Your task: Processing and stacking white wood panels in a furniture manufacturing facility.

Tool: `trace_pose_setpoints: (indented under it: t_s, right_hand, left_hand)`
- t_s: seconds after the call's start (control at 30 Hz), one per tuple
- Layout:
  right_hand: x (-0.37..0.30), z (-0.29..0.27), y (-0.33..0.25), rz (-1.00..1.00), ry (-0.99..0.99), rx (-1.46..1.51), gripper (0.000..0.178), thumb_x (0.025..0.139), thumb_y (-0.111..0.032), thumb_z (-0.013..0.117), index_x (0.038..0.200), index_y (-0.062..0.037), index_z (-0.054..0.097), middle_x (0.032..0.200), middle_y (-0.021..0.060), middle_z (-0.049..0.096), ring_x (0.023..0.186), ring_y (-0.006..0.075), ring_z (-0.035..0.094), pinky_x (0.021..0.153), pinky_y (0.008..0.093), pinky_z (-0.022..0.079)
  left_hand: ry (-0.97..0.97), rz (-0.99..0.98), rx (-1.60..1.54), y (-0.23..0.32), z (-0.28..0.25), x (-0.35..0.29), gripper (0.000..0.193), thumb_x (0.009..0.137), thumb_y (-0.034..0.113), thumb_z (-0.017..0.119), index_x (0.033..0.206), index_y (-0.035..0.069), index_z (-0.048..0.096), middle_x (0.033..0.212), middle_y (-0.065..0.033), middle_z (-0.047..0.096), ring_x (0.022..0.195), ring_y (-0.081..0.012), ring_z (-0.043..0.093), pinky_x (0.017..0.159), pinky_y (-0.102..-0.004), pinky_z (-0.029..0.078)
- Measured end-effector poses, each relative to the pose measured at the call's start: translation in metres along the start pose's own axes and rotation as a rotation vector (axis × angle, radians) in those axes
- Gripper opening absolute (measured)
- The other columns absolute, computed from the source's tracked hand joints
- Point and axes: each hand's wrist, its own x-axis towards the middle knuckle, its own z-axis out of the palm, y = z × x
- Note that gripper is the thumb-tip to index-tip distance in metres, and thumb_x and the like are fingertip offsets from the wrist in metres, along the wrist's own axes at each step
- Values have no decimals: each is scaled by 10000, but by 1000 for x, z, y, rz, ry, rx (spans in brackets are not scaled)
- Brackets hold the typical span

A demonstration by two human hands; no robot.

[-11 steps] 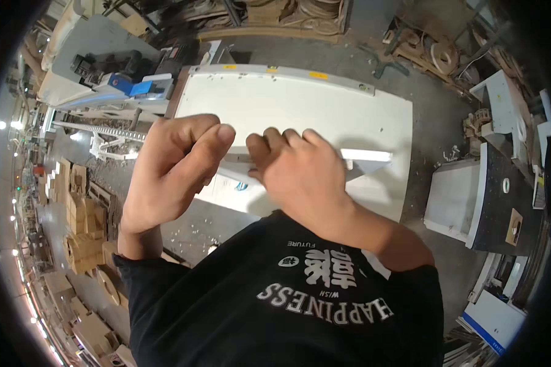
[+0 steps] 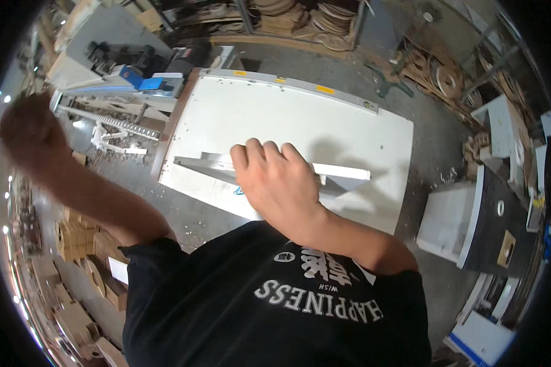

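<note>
My right hand [image 2: 278, 189] is closed over the top edge of a narrow white-edged panel [image 2: 348, 173], its fingers wrapped over the far side. The panel spans left to right above a white tabletop [image 2: 275, 119], with a greyish face beneath its right part. My hand hides the panel's middle. Far off to the left, my left hand [image 2: 33, 128] is raised well away from the panel and smeared by motion. Whether its fingers hold anything does not show.
A long silver spirit level [image 2: 300, 85] lies along the tabletop's far edge. A machine with a blue part [image 2: 150, 84] stands at the far left. Cardboard boxes [image 2: 73, 244] are at the left, and a dark-faced white cabinet [image 2: 453, 214] at the right.
My left hand has swung away from beside the panel to the far left. My right hand keeps its grip on the panel, whose left end now shows.
</note>
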Motion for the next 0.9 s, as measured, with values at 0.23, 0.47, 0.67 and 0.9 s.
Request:
trace_pose_setpoints:
  t_s: [0.23, 0.47, 0.67, 0.9]
  right_hand:
    - [-9, -1, 7, 38, -27, 69, 278, 769, -286, 787, 903, -128, 602, 816, -11, 597, 761, 131, 637, 677, 288, 460]
    - [-5, -8, 44, 104, -105, 176, 339, 759, -322, 826, 951, -134, 620, 858, -4, 644, 812, 155, 677, 707, 308, 481]
    - [-2, -10, 53, 108, -169, 169, 449, 768, -338, 844, 1075, -106, 614, 954, 40, 681, 873, 218, 687, 745, 358, 514]
    - [-4, -4, 55, 129, -204, 90, 526, 779, -292, 846, 1216, -117, 612, 1007, 36, 686, 918, 228, 697, 786, 363, 554]
  left_hand:
    - [-147, -705, 1749, -136, 14, -126, 396, 1035, 424, 566, 939, 105, 781, 732, -136, 724, 714, -326, 719, 691, -458, 540]
    - [-361, -823, 1363, -203, 18, -250, 647, 702, 424, 954, 1180, 59, 717, 1074, -162, 765, 1018, -298, 739, 907, -429, 567]
    - [-159, -901, 310, -317, 68, -402, 951, 770, 206, 945, 1515, -34, 404, 1515, -186, 514, 1430, -296, 464, 1230, -433, 314]
    - [66, -901, 220, -362, 134, -438, 670, 909, 41, 798, 1466, -26, 431, 1404, -145, 588, 1326, -216, 531, 1133, -391, 422]
